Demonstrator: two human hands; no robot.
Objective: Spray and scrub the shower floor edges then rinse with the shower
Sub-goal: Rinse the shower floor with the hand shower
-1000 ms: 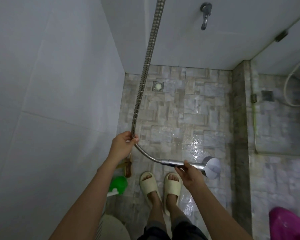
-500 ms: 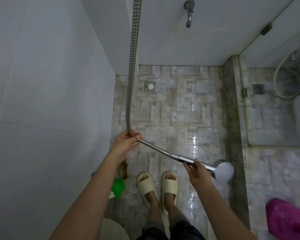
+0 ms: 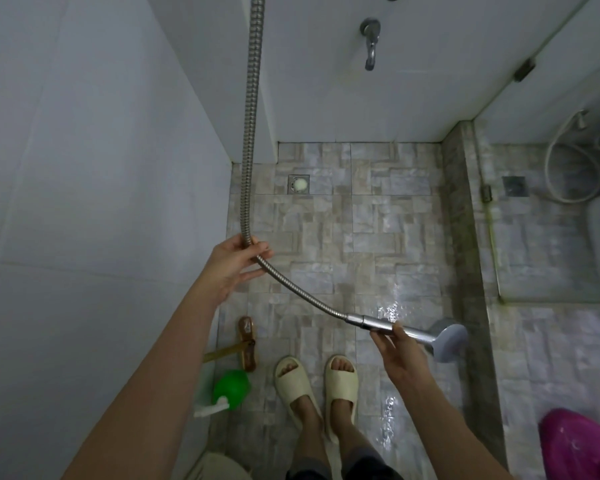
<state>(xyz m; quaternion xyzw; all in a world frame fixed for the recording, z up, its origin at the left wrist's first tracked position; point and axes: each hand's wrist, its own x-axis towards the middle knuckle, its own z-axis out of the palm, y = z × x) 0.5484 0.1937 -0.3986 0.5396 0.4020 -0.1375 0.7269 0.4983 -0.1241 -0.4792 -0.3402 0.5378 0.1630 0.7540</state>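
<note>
My right hand (image 3: 394, 351) grips the chrome handle of the shower head (image 3: 445, 341), whose round face points down at the right edge of the stone-tiled shower floor (image 3: 361, 237). Its metal hose (image 3: 252, 116) hangs from above and bends through my left hand (image 3: 234, 263), which holds it loosely between thumb and fingers. A brown scrub brush (image 3: 246, 342) with a wooden handle lies on the floor by the left wall. Beside it stands a green spray bottle (image 3: 231, 388) with a white nozzle. Wet patches shine on the tiles near the shower head.
A square floor drain (image 3: 299, 184) sits at the far left. A chrome tap (image 3: 371, 39) juts from the back wall. A raised stone kerb (image 3: 465, 237) and glass panel close the right side. My feet in cream slippers (image 3: 316, 386) stand mid-floor; a magenta basin (image 3: 582, 445) is at lower right.
The shower head has moved right, towards the kerb, and the hose has straightened between my hands. My left hand's grip on the hose has loosened. The view has tilted up slightly.
</note>
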